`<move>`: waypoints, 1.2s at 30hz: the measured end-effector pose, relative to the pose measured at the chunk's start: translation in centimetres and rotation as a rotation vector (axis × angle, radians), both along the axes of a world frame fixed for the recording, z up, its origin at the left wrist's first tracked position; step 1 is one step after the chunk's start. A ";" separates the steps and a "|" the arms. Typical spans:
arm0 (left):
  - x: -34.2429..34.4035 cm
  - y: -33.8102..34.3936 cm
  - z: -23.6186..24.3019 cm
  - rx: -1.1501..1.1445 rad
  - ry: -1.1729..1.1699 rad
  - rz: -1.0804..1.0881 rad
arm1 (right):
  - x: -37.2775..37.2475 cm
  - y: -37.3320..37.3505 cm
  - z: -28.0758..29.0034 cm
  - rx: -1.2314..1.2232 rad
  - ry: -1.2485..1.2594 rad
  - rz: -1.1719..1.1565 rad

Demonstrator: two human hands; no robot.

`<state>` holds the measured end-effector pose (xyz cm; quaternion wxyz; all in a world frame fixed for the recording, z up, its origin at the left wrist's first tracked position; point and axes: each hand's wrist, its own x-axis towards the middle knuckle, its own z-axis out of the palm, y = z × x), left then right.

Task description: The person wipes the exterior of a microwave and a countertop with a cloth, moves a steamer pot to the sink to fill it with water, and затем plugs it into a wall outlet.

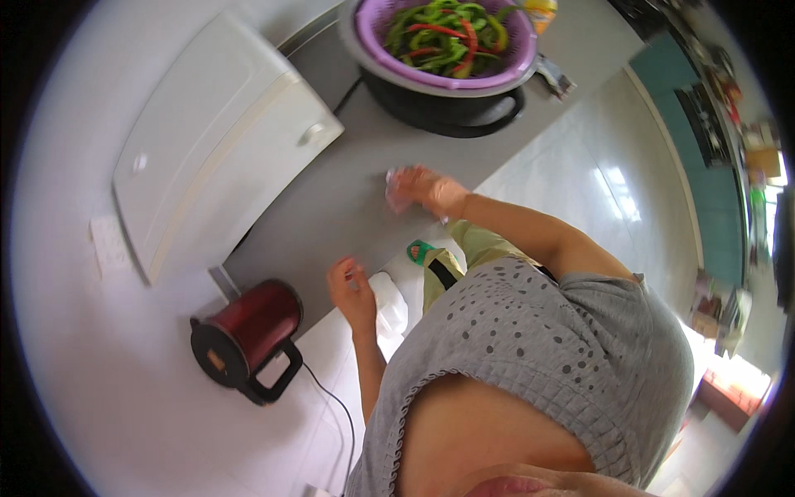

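"Two bare hands are showing by the smooth grey counter (319, 182). What is the right hand (432, 192) doing?"

"It is grasping a crumpled, pale pinkish piece of thin material (398, 190) over the counter, near its front edge. Blur is hiding whether that is cloth or plastic."

"And the left hand (353, 291)?"

"Released, with its fingers curling loosely, it is hovering near the same edge, between a dark red kettle with a black handle (263, 319) and a white container (389, 305)."

"What is standing beyond the right hand?"

"A round purple plastic colander (464, 81) is holding green and red pepper strips (447, 40) above a black pot (406, 103)."
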<state>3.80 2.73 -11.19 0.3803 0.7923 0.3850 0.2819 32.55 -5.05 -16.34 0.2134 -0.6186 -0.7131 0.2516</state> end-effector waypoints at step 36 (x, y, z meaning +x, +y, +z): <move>40.1 -28.9 4.1 -0.025 0.001 -0.544 | 37.1 -37.1 9.5 0.323 0.638 -1.535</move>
